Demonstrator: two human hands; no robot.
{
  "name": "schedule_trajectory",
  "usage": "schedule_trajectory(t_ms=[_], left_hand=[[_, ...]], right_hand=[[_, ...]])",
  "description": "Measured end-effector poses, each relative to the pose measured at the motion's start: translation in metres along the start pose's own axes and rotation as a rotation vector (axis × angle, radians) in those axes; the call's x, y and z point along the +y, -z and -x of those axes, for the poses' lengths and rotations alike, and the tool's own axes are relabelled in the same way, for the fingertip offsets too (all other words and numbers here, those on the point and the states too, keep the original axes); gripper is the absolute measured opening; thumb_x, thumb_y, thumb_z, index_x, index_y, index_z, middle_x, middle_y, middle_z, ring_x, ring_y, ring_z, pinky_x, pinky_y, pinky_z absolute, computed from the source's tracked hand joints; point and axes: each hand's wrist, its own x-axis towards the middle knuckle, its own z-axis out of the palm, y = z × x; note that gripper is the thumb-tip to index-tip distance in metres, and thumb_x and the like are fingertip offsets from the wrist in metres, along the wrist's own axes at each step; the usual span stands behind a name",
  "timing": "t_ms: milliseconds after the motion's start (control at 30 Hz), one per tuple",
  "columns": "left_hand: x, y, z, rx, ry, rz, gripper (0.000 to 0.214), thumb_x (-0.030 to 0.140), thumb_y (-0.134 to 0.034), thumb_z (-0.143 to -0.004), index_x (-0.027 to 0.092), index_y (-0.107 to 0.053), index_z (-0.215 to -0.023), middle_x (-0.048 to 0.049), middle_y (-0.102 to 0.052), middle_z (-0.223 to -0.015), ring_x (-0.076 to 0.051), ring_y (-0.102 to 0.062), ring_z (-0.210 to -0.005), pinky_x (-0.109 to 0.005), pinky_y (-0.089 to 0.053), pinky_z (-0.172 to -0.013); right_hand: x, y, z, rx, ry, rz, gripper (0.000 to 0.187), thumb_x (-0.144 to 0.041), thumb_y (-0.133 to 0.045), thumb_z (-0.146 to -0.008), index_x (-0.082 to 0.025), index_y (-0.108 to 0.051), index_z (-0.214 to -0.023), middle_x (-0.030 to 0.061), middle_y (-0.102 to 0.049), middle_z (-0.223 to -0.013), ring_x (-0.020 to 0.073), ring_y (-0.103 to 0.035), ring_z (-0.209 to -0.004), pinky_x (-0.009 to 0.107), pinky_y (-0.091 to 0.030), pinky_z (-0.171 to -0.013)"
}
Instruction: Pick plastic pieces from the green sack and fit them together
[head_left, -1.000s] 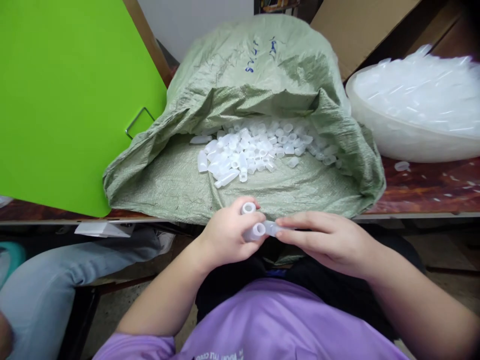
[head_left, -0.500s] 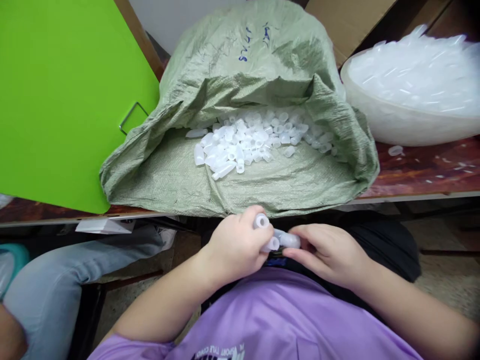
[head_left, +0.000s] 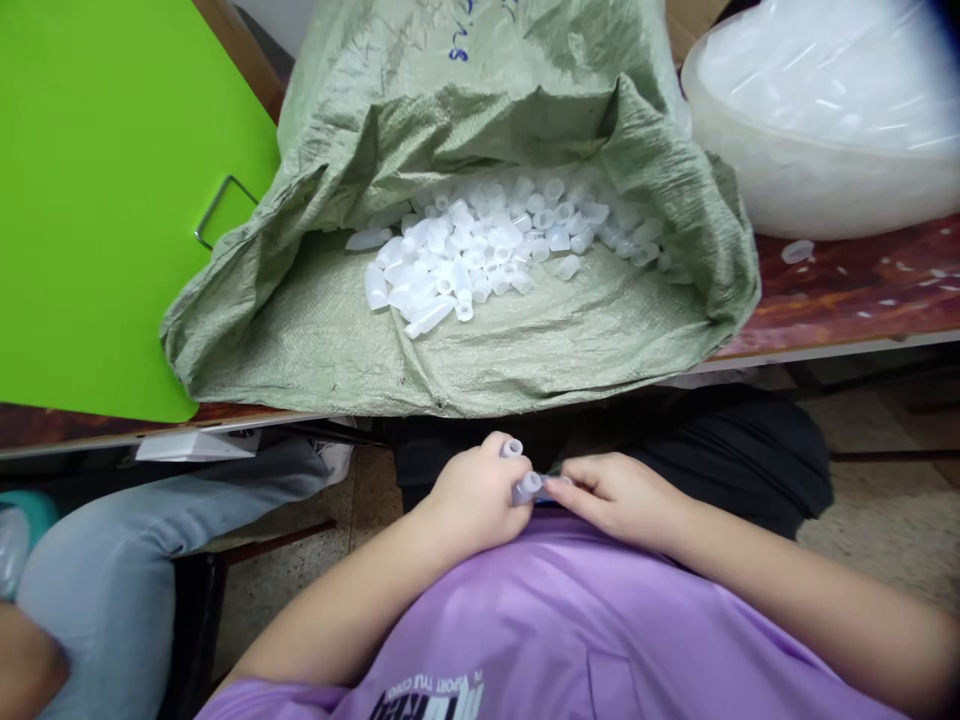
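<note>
My left hand (head_left: pixel 480 495) is closed around translucent plastic tubes (head_left: pixel 528 486), whose round open ends poke out between the fingers. Close beside it, my right hand (head_left: pixel 626 497) pinches with thumb and fingertips at the end of a translucent piece by the left hand; most of that piece is covered by the fingers. Both hands are low, in front of the purple shirt and below the table edge. Beyond them, a pile of similar white tubes (head_left: pixel 480 245) lies in the mouth of a pale green woven sack (head_left: pixel 525 370).
A heaped translucent bowl (head_left: pixel 840 185) stands at the right, with one loose piece (head_left: pixel 797 251) near it on the reddish table (head_left: pixel 862 290). A bright green board (head_left: pixel 112 200) with a metal handle occupies the left. Another person's jeans-clad leg (head_left: pixel 105 580) is at lower left.
The view has shifted, so the sack and bowl sit higher in the picture. My right hand has drawn closer to the left, and less of the piece between them shows.
</note>
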Motion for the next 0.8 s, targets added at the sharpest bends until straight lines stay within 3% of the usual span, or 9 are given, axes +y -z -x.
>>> schedule_trajectory(t_ms=[67, 133, 200, 300, 433, 533, 633, 800], left_hand=[[-0.004, -0.001, -0.003, -0.017, 0.023, 0.010, 0.017, 0.034, -0.053, -0.075, 0.020, -0.062, -0.077, -0.0044, -0.055, -0.088, -0.014, -0.056, -0.070, -0.024, -0.045, -0.063], [-0.007, -0.001, -0.005, -0.047, 0.018, 0.010, 0.017, 0.035, -0.053, -0.074, 0.020, -0.061, -0.075, -0.0038, -0.054, -0.083, -0.014, -0.055, -0.069, -0.025, -0.045, -0.064], [-0.009, -0.003, -0.006, -0.084, -0.005, 0.004, 0.016, 0.034, -0.052, -0.074, 0.020, -0.061, -0.073, -0.0035, -0.054, -0.081, -0.014, -0.054, -0.067, -0.025, -0.044, -0.063], [-0.012, -0.009, -0.008, -0.112, 0.000, 0.015, 0.015, 0.032, -0.052, -0.074, 0.020, -0.060, -0.071, -0.0034, -0.054, -0.080, -0.014, -0.055, -0.068, -0.024, -0.044, -0.063], [-0.015, -0.017, -0.009, -0.134, 0.070, 0.064, 0.015, 0.034, -0.054, -0.071, 0.019, -0.059, -0.070, -0.0030, -0.054, -0.077, -0.014, -0.054, -0.067, -0.024, -0.042, -0.061], [-0.013, -0.018, -0.009, -0.201, 0.057, 0.144, 0.014, 0.033, -0.057, -0.069, 0.019, -0.057, -0.065, -0.0018, -0.053, -0.073, -0.013, -0.052, -0.065, -0.022, -0.041, -0.059], [-0.013, -0.021, -0.009, -0.282, 0.042, 0.228, 0.013, 0.031, -0.060, -0.066, 0.019, -0.056, -0.061, -0.0004, -0.053, -0.068, -0.014, -0.051, -0.067, -0.021, -0.039, -0.058], [-0.017, -0.037, -0.009, -0.378, 0.105, 0.376, 0.016, 0.033, -0.062, -0.064, 0.019, -0.055, -0.062, 0.0021, -0.054, -0.065, -0.012, -0.051, -0.067, -0.020, -0.037, -0.058]], right_hand=[[0.007, -0.001, 0.000, 0.111, 0.170, 0.060, 0.035, -0.047, -0.046, -0.085, -0.017, -0.060, -0.098, 0.0087, -0.065, -0.093, 0.0173, -0.061, -0.079, 0.027, -0.047, -0.063], [0.012, -0.002, 0.001, 0.168, 0.344, 0.181, 0.031, -0.036, -0.044, -0.089, -0.016, -0.056, -0.109, 0.0116, -0.062, -0.105, 0.0188, -0.059, -0.090, 0.031, -0.048, -0.074], [0.015, -0.003, 0.000, 0.131, 0.428, 0.282, 0.028, -0.028, -0.036, -0.093, -0.015, -0.058, -0.102, 0.0101, -0.063, -0.096, 0.0170, -0.060, -0.083, 0.029, -0.049, -0.071], [0.019, -0.009, -0.006, 0.100, 0.459, 0.358, 0.032, -0.032, -0.034, -0.093, -0.013, -0.060, -0.094, 0.0089, -0.063, -0.083, 0.0164, -0.059, -0.072, 0.028, -0.048, -0.064], [0.030, -0.017, -0.014, 0.124, 0.488, 0.354, 0.035, -0.036, -0.034, -0.093, -0.012, -0.058, -0.097, 0.0087, -0.063, -0.081, 0.0162, -0.059, -0.070, 0.028, -0.045, -0.062], [0.038, -0.020, -0.019, 0.110, 0.630, 0.373, 0.035, -0.038, -0.034, -0.093, -0.012, -0.058, -0.097, 0.0089, -0.062, -0.081, 0.0162, -0.057, -0.071, 0.029, -0.043, -0.065], [0.043, -0.024, -0.022, 0.086, 0.761, 0.405, 0.037, -0.041, -0.035, -0.091, -0.015, -0.059, -0.080, 0.0068, -0.060, -0.070, 0.0158, -0.053, -0.063, 0.030, -0.040, -0.061], [0.050, -0.050, -0.019, 0.009, 0.596, 0.152, 0.040, -0.045, -0.034, -0.088, -0.017, -0.055, -0.068, 0.0050, -0.058, -0.060, 0.0137, -0.050, -0.056, 0.026, -0.038, -0.055]])
